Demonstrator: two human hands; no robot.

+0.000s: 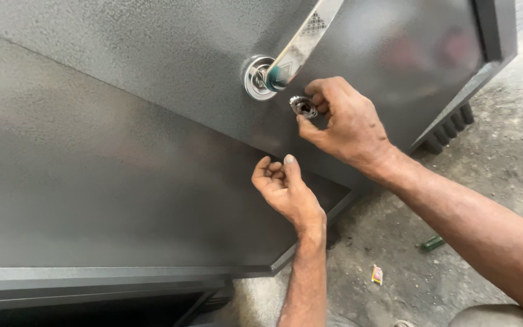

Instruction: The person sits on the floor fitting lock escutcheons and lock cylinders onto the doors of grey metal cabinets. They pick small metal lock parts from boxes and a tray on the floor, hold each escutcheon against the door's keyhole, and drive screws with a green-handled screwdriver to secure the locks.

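Nearest the camera: right forearm, entering from the lower right corner and running up to the right hand (347, 124), which rests against the dark grey textured metal door (122, 169). Right hand fingers: thumb and forefinger closed on a small round silver lock cylinder (303, 107) seated in the door face, just below and to the right of the chrome lever handle (302, 41). Lever handle: polished, with a round chrome rose (255, 79) at its base, its arm rising up and to the right from the rose and out of frame. Left hand (287, 192): below the lock cylinder and well clear of it, raised from the bottom edge of frame, fingers curled loosely inward, thumb upright, holding nothing visible; whether it touches the door panel cannot be told. Door: two grey panels meeting along a slanted line, lower panel edge ending below the left hand. Concrete floor (497, 175): rough and grey, to the right of the door. Small green object (432, 243) on the floor, lower right of the lock cylinder. Small red-and-yellow packet (377, 275) on the floor, below the green object.
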